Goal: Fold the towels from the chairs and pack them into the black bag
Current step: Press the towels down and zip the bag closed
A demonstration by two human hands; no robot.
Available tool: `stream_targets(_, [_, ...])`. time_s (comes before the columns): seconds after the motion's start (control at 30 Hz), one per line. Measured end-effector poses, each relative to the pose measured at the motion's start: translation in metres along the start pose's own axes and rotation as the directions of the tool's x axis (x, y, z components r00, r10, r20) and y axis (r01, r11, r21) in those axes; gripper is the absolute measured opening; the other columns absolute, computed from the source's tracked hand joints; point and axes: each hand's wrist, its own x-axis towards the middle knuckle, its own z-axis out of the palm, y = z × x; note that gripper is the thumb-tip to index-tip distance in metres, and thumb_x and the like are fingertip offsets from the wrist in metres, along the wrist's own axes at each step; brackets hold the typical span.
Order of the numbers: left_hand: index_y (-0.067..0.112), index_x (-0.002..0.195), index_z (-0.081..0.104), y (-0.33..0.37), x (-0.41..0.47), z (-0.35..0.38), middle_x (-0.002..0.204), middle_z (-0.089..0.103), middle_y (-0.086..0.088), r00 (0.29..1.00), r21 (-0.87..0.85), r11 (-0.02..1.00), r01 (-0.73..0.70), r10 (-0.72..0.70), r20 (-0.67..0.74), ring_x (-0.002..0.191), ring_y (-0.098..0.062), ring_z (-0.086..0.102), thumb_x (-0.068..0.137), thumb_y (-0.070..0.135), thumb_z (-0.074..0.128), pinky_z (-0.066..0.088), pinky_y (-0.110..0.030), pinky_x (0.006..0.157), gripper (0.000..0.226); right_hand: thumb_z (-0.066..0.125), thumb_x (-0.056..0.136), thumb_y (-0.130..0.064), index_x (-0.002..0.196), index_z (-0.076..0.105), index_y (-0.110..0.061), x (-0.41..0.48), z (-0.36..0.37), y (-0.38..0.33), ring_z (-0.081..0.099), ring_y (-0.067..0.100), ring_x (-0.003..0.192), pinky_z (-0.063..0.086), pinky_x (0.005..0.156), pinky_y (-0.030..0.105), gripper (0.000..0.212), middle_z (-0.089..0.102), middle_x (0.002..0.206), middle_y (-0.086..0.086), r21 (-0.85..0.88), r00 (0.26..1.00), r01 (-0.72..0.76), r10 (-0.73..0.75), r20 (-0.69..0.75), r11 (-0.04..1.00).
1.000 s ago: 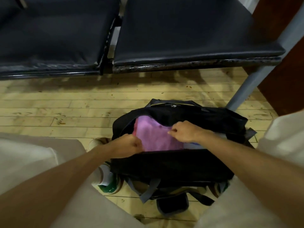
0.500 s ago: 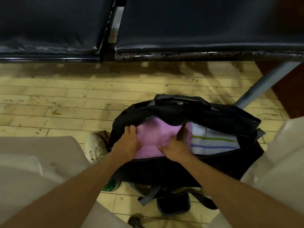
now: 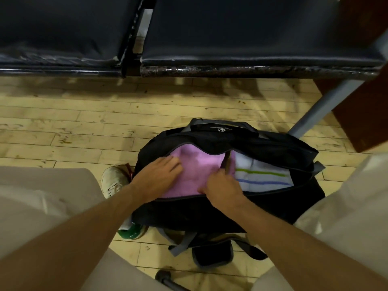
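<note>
Towels lie side by side in the unzipped mouth of a black fabric duffel bag [image 3: 220, 208] standing on a pale wooden plank floor [image 3: 84, 122], seen from a head-worn camera. A folded pink terry towel [image 3: 195, 162] fills the bag's left half. A folded white towel with green and blue stripes [image 3: 262, 175] fills the right half, and a narrow dark gap runs between the two.

The person's left hand [image 3: 159, 175] rests flat on the pink towel's left part, fingers straight and spread, holding nothing. The right hand [image 3: 222, 185] sits at that towel's right edge with its fingers bent down into the gap beside the striped towel. The fingertips are hidden, so it cannot be told whether they pinch the edge or only push against it.

Two dark padded chair seats [image 3: 252, 28] run across the top of the view, their tops bare, and a grey metal chair leg [image 3: 321, 108] slants down to the floor just behind the bag. A worn white sneaker [image 3: 114, 181] shows at the bag's left end, between the bag and a knee in beige trousers [image 3: 31, 196]. A grey-edged black shoulder strap pad [image 3: 212, 255] lies on the floor in front of the bag.
</note>
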Motion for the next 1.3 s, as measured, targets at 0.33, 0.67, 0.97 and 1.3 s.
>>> stream_targets(0.33, [0.016,0.153,0.005,-0.031,0.011,-0.009,0.159,0.011,0.0,0.918,0.133,0.991,0.033,-0.082,0.388,0.145,-0.015,0.013,0.074,0.082,0.041,0.009,-0.031,0.116,0.109,0.066,0.084,-0.047,0.153,-0.013,-0.019,0.025,0.023,0.002,-0.017,0.023,0.148,0.004,0.12,0.042,0.109,-0.022,0.16,0.007,0.239,0.976,0.196,-0.212,0.041,0.951])
stream_targets(0.67, [0.009,0.146,0.022,-0.029,0.013,0.002,0.148,0.032,-0.006,0.907,0.241,0.967,0.085,-0.176,0.383,0.133,-0.022,0.034,0.074,0.083,0.04,0.024,-0.036,0.11,0.105,0.069,0.085,-0.039,0.154,-0.008,-0.022,0.051,0.028,-0.007,-0.012,0.016,0.149,0.008,0.122,0.033,0.105,-0.016,0.162,-0.001,0.337,0.96,0.243,-0.276,0.053,0.91])
stream_targets(0.97, [0.017,0.119,0.059,0.039,0.092,-0.058,0.118,0.062,-0.005,0.921,0.206,0.978,0.014,-0.093,0.378,0.108,-0.027,0.061,0.095,0.02,0.045,0.044,-0.035,0.077,0.028,0.068,0.083,-0.018,0.08,0.074,-0.026,0.019,-0.049,0.083,0.066,0.008,0.082,0.051,0.082,0.028,0.01,0.073,0.086,-0.003,0.49,0.974,0.216,-0.225,-0.041,0.845])
stream_targets(1.3, [0.007,0.151,-0.003,0.136,0.124,0.013,0.153,0.016,-0.011,0.854,-0.642,0.571,0.512,-0.259,0.451,0.135,-0.024,0.033,0.084,0.035,0.068,0.035,-0.034,0.109,0.102,0.073,0.081,-0.046,0.151,0.009,-0.007,-0.019,-0.001,0.189,0.034,0.037,0.136,0.036,0.109,0.041,0.103,0.022,0.151,0.02,0.296,0.908,-0.373,0.28,0.311,0.879])
